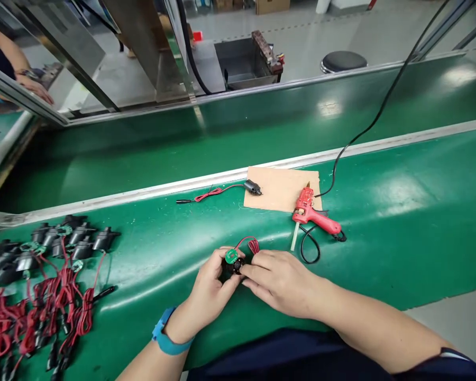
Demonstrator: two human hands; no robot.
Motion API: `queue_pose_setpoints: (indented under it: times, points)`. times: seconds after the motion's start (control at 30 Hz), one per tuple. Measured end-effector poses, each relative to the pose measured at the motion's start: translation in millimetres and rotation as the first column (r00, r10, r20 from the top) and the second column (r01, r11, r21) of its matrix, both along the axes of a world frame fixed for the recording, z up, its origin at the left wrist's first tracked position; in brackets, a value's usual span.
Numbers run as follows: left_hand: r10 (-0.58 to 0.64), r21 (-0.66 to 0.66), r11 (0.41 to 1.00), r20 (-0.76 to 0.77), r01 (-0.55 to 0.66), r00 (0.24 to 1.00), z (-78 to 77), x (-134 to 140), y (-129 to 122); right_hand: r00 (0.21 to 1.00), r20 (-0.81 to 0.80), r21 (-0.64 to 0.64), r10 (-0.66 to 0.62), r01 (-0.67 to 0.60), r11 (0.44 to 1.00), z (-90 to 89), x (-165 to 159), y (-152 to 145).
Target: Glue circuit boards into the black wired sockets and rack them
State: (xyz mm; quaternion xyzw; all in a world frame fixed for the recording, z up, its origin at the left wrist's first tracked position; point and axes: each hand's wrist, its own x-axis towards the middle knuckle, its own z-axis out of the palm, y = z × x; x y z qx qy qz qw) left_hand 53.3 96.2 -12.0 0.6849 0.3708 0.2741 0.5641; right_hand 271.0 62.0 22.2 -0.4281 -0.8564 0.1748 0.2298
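Observation:
My left hand, with a blue wrist strap, is closed round a small black plastic housing. A round green circuit board sits at the housing's open end, with a thin red wire running from it. My right hand is closed, its fingertips pinching the housing's right side. The bundled red cable shows just beyond the right fingers; whether they grip it too is hidden. Farther off, another black housing with a red cable lies partly on a cardboard piece.
A red hot glue gun rests at the cardboard's right corner, its black cord rising right. Many black housings with red cables are heaped at left. A metal rail crosses the green bench. Another person's hand appears upper left.

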Motion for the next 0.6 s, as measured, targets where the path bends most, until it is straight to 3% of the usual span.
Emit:
queue_pose_setpoints:
  times: [0.17,0.3,0.37,0.43,0.53,0.6]
  points:
    - [0.007,0.177,0.984,-0.041,0.000,0.999,-3.9,3.4,-5.0,0.999,0.043,0.021,0.004,-0.005,1.000,0.3,-5.6,-0.9]
    - [0.013,0.188,0.982,-0.065,0.000,0.998,-7.0,5.0,-7.6,0.995,0.093,-0.046,0.019,-0.014,0.999,2.2,-8.0,-3.4]
    - [0.017,0.131,0.991,-0.053,-0.010,0.998,-6.6,4.7,-7.3,0.998,0.051,-0.098,0.043,-0.038,0.994,2.9,-5.9,-4.0]
    - [0.033,0.010,0.999,0.008,-0.033,0.999,-3.4,3.9,-6.0,0.995,-0.092,-0.104,0.031,-0.040,0.994,3.5,-2.1,-3.0]
    - [0.054,-0.179,0.983,0.129,-0.030,0.990,4.7,1.5,-3.8,0.930,-0.357,-0.028,-0.092,0.088,0.996,2.2,2.5,2.9]
    - [0.036,-0.245,0.969,0.187,0.012,0.982,8.5,-0.6,-3.0,0.887,-0.434,0.001,-0.158,0.176,0.984,-1.6,2.5,9.1]
